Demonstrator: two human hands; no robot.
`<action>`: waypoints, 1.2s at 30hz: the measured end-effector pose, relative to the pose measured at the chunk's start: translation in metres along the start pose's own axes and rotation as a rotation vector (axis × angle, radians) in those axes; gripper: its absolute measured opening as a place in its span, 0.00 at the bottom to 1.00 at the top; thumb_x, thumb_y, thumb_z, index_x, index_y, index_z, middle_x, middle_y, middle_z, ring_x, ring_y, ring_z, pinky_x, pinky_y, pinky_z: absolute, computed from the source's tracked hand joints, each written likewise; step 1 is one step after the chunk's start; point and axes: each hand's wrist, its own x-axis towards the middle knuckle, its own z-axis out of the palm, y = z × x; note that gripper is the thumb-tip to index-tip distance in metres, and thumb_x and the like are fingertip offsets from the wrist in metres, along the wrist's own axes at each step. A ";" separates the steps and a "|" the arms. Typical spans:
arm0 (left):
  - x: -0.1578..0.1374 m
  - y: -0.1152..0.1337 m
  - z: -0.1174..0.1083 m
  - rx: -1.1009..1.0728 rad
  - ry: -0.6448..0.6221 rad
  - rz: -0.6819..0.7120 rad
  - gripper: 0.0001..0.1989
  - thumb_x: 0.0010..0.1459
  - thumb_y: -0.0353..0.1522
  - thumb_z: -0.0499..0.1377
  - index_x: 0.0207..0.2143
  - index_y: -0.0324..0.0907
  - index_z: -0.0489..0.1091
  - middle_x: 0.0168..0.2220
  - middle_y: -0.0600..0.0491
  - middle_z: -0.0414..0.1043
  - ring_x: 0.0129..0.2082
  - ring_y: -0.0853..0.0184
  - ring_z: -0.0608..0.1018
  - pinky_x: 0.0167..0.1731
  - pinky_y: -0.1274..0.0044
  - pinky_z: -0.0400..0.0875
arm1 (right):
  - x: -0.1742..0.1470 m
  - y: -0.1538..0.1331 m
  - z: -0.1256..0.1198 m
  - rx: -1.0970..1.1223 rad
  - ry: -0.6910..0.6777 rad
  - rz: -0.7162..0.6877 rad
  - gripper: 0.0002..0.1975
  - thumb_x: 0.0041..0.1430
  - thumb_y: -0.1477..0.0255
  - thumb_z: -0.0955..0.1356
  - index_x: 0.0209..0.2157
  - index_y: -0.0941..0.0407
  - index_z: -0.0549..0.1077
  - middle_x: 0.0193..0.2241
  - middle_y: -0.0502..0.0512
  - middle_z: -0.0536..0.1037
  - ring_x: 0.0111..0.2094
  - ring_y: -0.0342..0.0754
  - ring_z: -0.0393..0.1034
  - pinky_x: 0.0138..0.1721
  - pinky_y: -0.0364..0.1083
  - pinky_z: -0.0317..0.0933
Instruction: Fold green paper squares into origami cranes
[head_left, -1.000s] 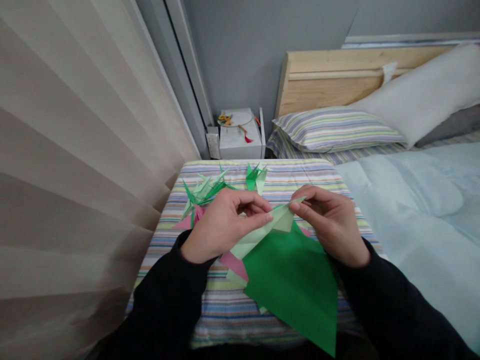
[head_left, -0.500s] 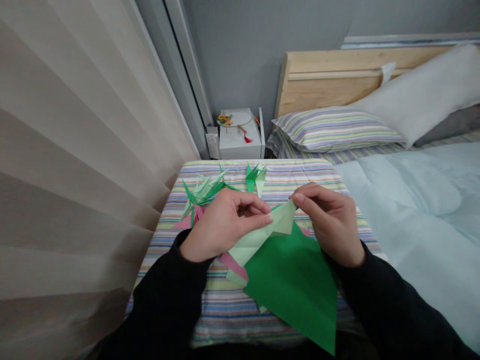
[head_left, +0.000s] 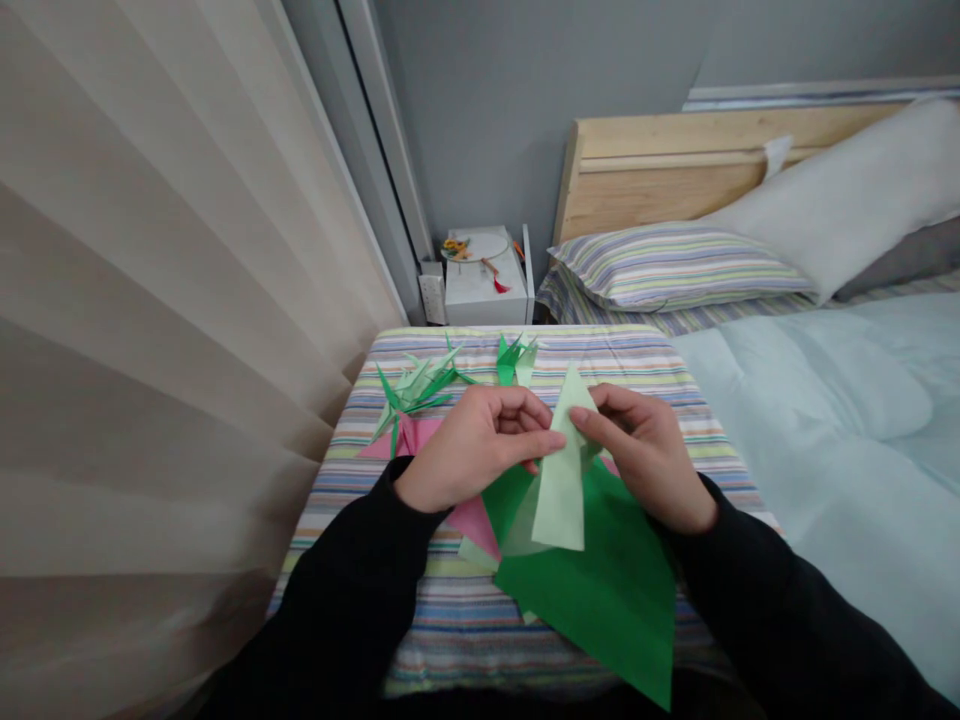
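Note:
A pale green folded origami paper [head_left: 562, 490] is held between my two hands, its narrow point upward. My left hand [head_left: 487, 435] pinches its left edge between thumb and fingers. From the other side, my right hand [head_left: 649, 445] grips it near the top, thumb in front and fingers behind. Beneath it lies a dark green square sheet [head_left: 622, 580], one corner toward me. Pink paper [head_left: 474, 522] and a bit of pale green paper show under that sheet's left side.
Several folded green paper cranes [head_left: 420, 385] lie at the table's left, beside a pink one [head_left: 409, 435]. More folded green pieces [head_left: 510, 360] sit farther back. The striped tablecloth [head_left: 442, 640] covers the table. A bed [head_left: 840, 400] stands right, a curtain [head_left: 187, 300] left, a white nightstand [head_left: 487, 295] behind.
The pale green paper has turned from a slant to nearly upright, point up. My right hand has shifted its grip from the tip to lower on the paper's right side.

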 end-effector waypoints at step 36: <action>0.002 -0.006 0.002 -0.218 0.237 0.055 0.10 0.50 0.33 0.69 0.24 0.38 0.74 0.19 0.57 0.70 0.18 0.77 0.69 0.22 0.83 0.65 | -0.005 -0.004 0.003 -0.114 -0.264 0.024 0.10 0.59 0.67 0.70 0.26 0.57 0.73 0.22 0.48 0.69 0.23 0.40 0.59 0.22 0.41 0.53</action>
